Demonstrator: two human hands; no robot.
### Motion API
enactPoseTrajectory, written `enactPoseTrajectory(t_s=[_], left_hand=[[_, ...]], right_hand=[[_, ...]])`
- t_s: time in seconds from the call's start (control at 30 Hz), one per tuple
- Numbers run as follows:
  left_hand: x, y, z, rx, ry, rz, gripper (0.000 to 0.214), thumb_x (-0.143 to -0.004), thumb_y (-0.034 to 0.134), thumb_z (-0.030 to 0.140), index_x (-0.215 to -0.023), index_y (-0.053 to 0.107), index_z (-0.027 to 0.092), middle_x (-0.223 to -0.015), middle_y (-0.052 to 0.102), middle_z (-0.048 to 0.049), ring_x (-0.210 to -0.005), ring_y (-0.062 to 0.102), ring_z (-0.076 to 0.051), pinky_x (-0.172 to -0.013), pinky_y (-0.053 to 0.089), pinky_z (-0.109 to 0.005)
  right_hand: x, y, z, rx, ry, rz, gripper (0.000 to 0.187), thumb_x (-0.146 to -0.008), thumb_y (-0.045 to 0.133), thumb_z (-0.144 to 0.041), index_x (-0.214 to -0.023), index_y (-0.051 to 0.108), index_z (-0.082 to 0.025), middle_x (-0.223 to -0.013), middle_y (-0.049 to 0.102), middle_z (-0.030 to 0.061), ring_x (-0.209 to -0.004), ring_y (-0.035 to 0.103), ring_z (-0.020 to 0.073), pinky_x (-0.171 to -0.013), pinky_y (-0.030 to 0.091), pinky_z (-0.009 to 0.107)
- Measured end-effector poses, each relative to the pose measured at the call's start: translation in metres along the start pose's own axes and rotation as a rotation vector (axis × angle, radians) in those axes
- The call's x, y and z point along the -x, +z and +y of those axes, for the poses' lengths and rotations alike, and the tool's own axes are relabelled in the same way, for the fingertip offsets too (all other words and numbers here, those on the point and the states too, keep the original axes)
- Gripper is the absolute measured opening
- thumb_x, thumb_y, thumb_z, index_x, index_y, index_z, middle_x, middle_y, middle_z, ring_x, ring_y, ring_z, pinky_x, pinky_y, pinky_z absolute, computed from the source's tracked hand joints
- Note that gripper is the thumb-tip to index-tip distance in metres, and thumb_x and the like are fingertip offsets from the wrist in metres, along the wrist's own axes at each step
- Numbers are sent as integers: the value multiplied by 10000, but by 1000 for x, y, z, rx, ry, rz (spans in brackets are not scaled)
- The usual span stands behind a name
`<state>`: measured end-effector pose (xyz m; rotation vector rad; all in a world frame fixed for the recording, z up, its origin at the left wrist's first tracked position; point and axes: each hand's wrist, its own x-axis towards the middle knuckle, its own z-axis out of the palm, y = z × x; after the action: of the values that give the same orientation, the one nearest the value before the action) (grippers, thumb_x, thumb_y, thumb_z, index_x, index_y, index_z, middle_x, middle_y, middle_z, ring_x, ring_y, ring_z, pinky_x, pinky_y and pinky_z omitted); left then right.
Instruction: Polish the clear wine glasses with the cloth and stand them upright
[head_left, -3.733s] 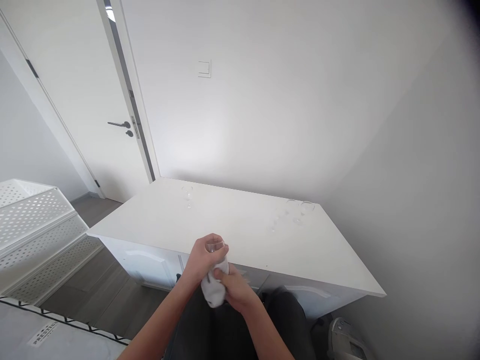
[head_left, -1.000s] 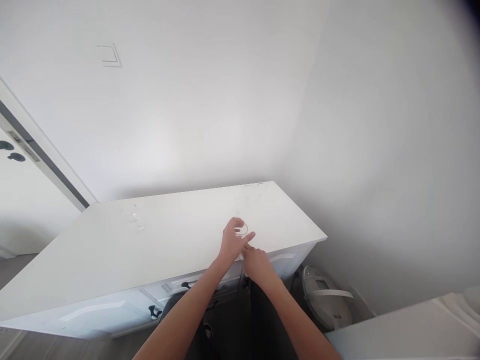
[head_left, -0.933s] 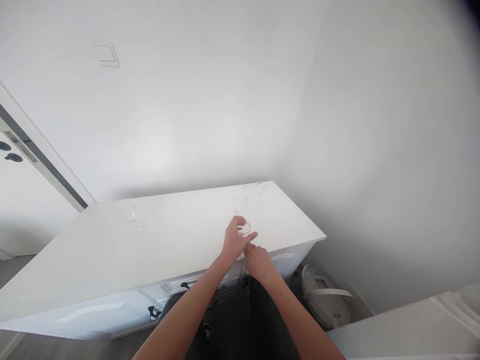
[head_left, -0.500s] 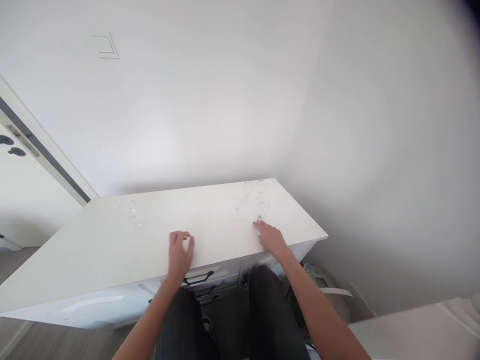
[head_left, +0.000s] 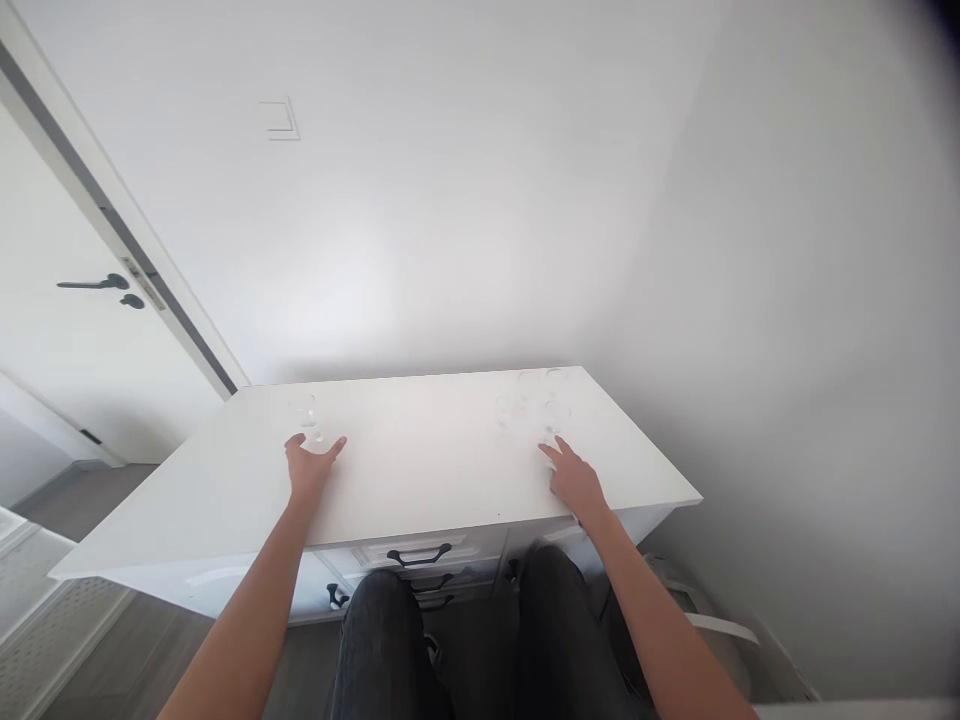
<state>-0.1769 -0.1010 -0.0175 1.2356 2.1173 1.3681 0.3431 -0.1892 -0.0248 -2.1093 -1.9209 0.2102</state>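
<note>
A white cabinet top (head_left: 420, 470) spreads in front of me. My left hand (head_left: 309, 465) reaches over it with fingers apart, just short of a lone clear glass (head_left: 307, 415) at the back left. My right hand (head_left: 574, 480) lies on the top with fingers stretched out, its fingertips beside the foot of the nearest of several clear glasses (head_left: 536, 405) at the back right. Neither hand holds anything.
Drawers with black handles (head_left: 418, 555) sit under the top, above my dark-trousered knees. A white door with a dark handle (head_left: 97, 285) stands at the left. A light switch (head_left: 279, 118) is on the wall. A white perforated rack (head_left: 30, 560) is at the lower left.
My left hand held a glass over the top a second ago; that glass now stands among those at the right. The left hand has moved left toward the lone glass.
</note>
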Motion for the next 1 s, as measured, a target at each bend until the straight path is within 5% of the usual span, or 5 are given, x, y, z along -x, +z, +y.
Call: enactPoseTrajectory(t_s=[0.2, 0.37, 0.63, 0.8, 1.0], left_hand=[[-10, 4, 10, 336, -45, -221, 939, -757, 859, 477, -1489, 306, 279, -1547, 422, -178, -739, 726, -110, -806, 656, -380], [-12, 15, 18, 420, -19, -177, 663, -879, 716, 457, -1425, 407, 246, -1398, 514, -128, -783, 744, -126, -729, 637, -331], [28, 15, 13, -15, 159, -54, 285, -973, 552, 497, -1092, 644, 255, -851, 681, -19, -771, 635, -195, -690, 457, -297], [79, 23, 19, -311, 576, -166, 203, -1001, 584, 382, -1158, 685, 304, -1052, 768, -62, -1000, 664, -264, -673, 423, -305], [93, 30, 26, -386, 896, -225, 138, -983, 635, 309, -1080, 724, 268, -888, 758, -91, -941, 621, -296, -827, 458, -395]], right_hand=[[74, 8, -3, -386, 25, 475, 451, -933, 456, -373, -1309, 552, -142, -1279, 574, 192, -1177, 563, 341, -1010, 478, 501], [108, 6, -11, -839, 222, 163, 290, -850, 585, -458, -1036, 624, -239, -968, 672, 68, -933, 636, 291, -849, 521, 427], [143, 56, -33, -1576, 599, -114, 335, -643, 813, -382, -920, 723, -217, -889, 740, 84, -807, 704, 295, -707, 580, 412], [122, 32, -77, -1469, 444, 35, 331, -661, 811, -345, -931, 665, -219, -870, 705, 37, -814, 663, 236, -702, 537, 323], [39, 9, -162, -901, -39, 353, 240, -846, 550, -336, -1012, 660, -201, -952, 715, 81, -881, 634, 250, -815, 513, 344]])
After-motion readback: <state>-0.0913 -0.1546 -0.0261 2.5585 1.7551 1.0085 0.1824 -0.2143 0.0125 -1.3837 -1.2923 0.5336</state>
